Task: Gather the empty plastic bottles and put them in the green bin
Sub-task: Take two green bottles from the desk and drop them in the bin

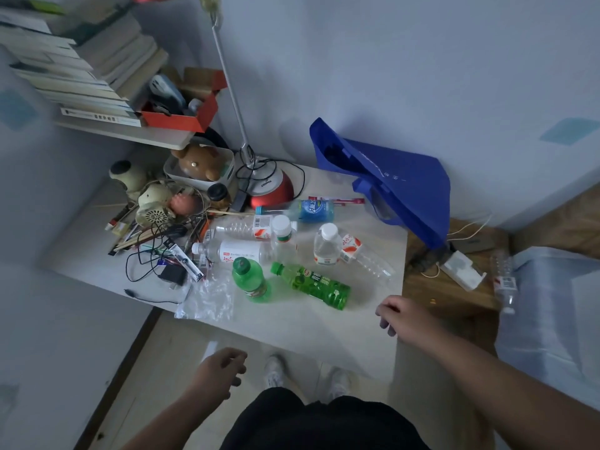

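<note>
hovering loose and empty, left hand and right hand hang short of the bottles clustered on the counter.

Home bedroom: cluttered desk, bookshelf.

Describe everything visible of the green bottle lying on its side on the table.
The lying green bottle is translucent green plastic, with a green screw cap on and a green label with pale print. It looks empty. It lies on the pale table, cap toward the upright green bottle, base toward the near right edge. The right hand is near its base, not touching.
</note>
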### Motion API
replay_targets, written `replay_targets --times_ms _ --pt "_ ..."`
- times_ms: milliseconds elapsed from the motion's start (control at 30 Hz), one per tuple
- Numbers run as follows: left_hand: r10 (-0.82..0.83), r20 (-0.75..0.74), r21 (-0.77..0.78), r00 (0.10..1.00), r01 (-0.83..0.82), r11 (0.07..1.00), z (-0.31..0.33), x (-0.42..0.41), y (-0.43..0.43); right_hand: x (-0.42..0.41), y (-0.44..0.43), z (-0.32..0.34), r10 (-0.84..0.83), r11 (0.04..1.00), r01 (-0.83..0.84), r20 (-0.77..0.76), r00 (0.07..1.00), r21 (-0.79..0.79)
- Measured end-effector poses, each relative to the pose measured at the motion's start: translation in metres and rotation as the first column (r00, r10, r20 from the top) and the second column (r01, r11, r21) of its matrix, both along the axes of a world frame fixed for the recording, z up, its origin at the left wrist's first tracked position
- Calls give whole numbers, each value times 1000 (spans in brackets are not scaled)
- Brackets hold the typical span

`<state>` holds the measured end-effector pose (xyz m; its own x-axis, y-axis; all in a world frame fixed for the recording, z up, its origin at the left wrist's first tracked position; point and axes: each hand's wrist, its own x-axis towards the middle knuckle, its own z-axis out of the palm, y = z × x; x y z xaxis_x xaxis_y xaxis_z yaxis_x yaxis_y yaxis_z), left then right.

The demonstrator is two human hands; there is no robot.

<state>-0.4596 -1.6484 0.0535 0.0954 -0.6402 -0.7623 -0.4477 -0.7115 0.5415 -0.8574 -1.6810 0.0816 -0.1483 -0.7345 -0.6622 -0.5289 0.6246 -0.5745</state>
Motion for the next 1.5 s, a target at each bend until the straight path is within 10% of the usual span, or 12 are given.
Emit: replay_targets --times_ms 233,767,1233,1500 --pt "-114 73 -315 991 131 940 4 5 -59 51 -35 -8 82 990 -104 -209 974 -98" --pt "-231 89 -421 969 246 873 -25 -1 -125 121 -65 -60 318 946 -306 -516 796 112" --pt "-162 21 -405 987 156 901 8 28 -87 115 -24 -16 312 946 -323 -259 914 0" --pt "207 21 -342 978 -188 921 7 18 28 83 -13 -22 463 880 -453 -41 886 144"
